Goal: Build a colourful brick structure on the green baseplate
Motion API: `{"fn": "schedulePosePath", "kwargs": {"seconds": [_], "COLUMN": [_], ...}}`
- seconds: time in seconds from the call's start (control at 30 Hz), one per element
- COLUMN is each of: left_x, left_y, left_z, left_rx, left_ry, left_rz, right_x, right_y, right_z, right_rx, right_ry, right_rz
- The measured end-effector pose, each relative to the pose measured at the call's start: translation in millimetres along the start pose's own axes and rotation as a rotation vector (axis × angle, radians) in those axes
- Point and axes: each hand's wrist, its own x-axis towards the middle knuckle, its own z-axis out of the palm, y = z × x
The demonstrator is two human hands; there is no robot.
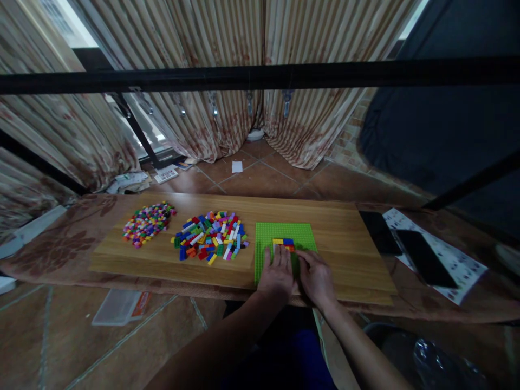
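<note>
A green studded baseplate (262, 232) lies on the wooden board, right of the loose bricks. On it sits a small block of joined toy bricks (283, 242) in yellow, blue and red. My left hand (278, 271) rests over the near side of the baseplate, its fingers stretched out flat with their tips at the block, covering part of it. Close beside it, my right hand (317, 275) has thumb and forefinger drawn together at the block's right edge. Whatever lies between those fingertips is too small to make out.
Left of the baseplate is a pile of mixed bricks (215, 235), and further left a heap of tiny coloured pieces (148, 223). Two dark phone-like slabs (426, 258) and a printed sheet (463, 276) lie right of the wooden board (345, 238). A black bar (260, 77) crosses above.
</note>
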Motion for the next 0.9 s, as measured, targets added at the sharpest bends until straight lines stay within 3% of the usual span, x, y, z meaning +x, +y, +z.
{"fn": "schedulePosePath", "kwargs": {"seconds": [0.27,0.43,0.6,0.73,0.9], "left_x": [2.1,-1.6,-5.4,-28.4,-83.1], "left_y": [2.7,2.5,-0.1,-7.3,-25.2], "left_z": [11.2,1.1,-10.3,-11.3,1.1], "left_rx": [0.008,-0.033,-0.103,-0.149,-0.169], "left_ry": [0.034,-0.038,0.030,0.128,0.164], "left_rz": [0.016,-0.011,-0.030,-0.070,-0.128], "right_x": [-1.2,-2.5,-8.1,-16.0,-34.7], "right_y": [-1.3,-6.4,-10.1,-3.8,8.5], "right_z": [-2.1,-15.8,-32.3,-42.0,-35.4], "right_rx": [0.035,0.043,0.062,-0.028,-0.328], "right_ry": [-0.011,0.016,0.060,0.089,0.107], "right_rz": [0.024,0.036,0.083,0.112,0.118]}}
